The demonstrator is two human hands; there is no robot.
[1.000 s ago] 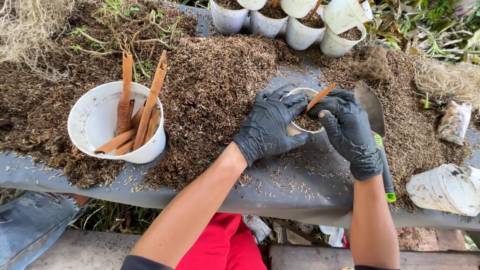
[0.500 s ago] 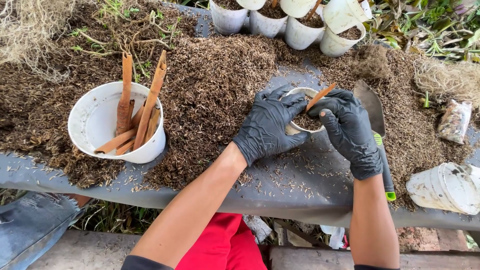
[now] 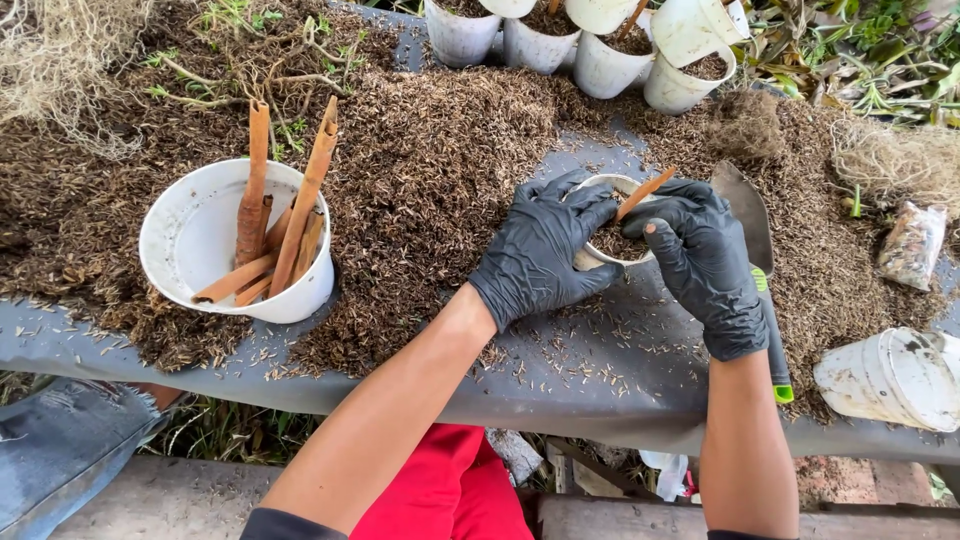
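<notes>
1. Both black-gloved hands close around a small white cup (image 3: 610, 225) of brown husk mix at the middle of the grey table (image 3: 600, 390); the left hand (image 3: 540, 255) wraps its left wall, and the right hand (image 3: 700, 260) presses fingertips on the fill beside an upright brown stick (image 3: 645, 193).

2. Judged step: firming the mix around the stick, which calls for even pressure and a steady cup.

3. Left, a white bucket (image 3: 200, 240) holds more sticks; a trowel (image 3: 745, 215) lies right.

I worked outdoors in flat daylight. A grey bench (image 3: 600, 385) ran under my fingers, heaped with brown husks (image 3: 440, 170) left of and beyond them. Past my fingertips lay green leaves (image 3: 850, 60); far to their left, pale tangled roots (image 3: 60, 60). Below the bench edge were grass (image 3: 240, 430) and a concrete slab (image 3: 150, 500).
</notes>
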